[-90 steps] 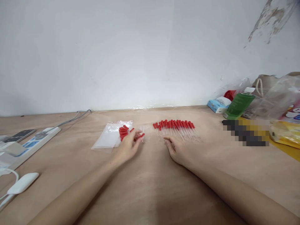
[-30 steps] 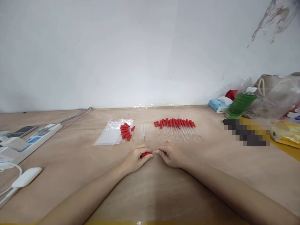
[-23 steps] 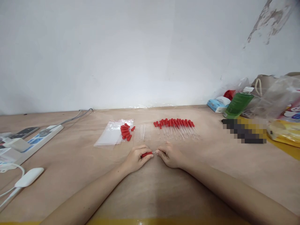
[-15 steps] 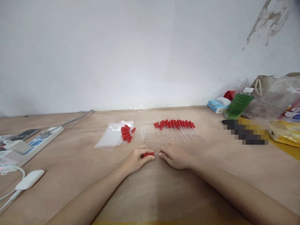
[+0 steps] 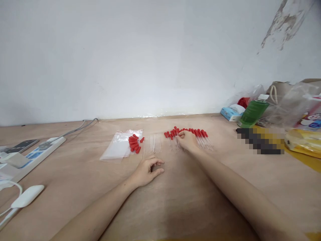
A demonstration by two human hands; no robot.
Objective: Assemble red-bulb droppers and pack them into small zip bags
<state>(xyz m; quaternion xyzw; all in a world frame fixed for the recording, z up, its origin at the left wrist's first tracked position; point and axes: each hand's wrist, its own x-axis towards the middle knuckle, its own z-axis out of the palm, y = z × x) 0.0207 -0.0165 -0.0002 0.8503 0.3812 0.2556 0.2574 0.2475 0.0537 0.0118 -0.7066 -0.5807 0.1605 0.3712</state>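
Our left hand (image 5: 146,171) lies over the worktop (image 5: 140,214), fingers (image 5: 157,171) parted. Our right hand (image 5: 188,141) partly hides red-bulbed droppers (image 5: 203,133); we cannot tell its grip.

Left hand (image 5: 146,170) lying with grip opening, no longer holding red-bulbed tube. Right hand (image 5: 188,140) moving away from it, now reaching into row of red-bulbed tubes (image 5: 199,133) (fingertips hiding their contact).

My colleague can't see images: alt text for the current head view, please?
A person's right hand is at a row of red-bulbed droppers, its grip unclear; the open left hand is nearer, at the brown table. Left of the row lie clear tubes, then loose red bulbs by plastic bags.
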